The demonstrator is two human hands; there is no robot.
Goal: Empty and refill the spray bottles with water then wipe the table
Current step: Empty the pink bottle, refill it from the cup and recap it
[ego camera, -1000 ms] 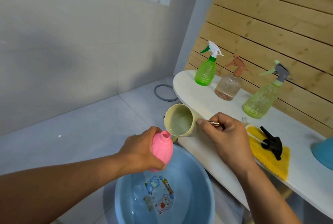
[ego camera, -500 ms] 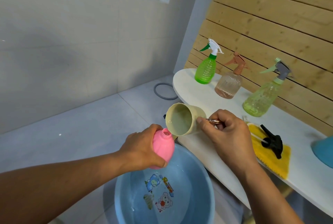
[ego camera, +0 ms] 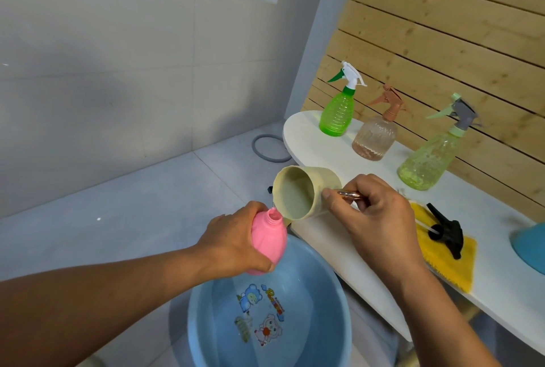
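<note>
Above the blue basin (ego camera: 206,322), the left hand (ego camera: 233,244) grips the pink bottle (ego camera: 269,238) while the right hand (ego camera: 380,219) grasps the tilted beige cup (ego camera: 306,189) by its handle.

Pink bottle (ego camera: 269,241) matt opaque plastic. Beige cup (ego camera: 303,193) matt, handle (ego camera: 349,195) shiny coppery metal. Blue basin (ego camera: 318,287) glossy smooth plastic. Three spray bottles translucent ribbed plastic. Yellow cloth (ego camera: 451,260) fuzzy. Tabletop (ego camera: 339,248) smooth matt white. Wall planks (ego camera: 442,27) bare knotty wood.
</note>
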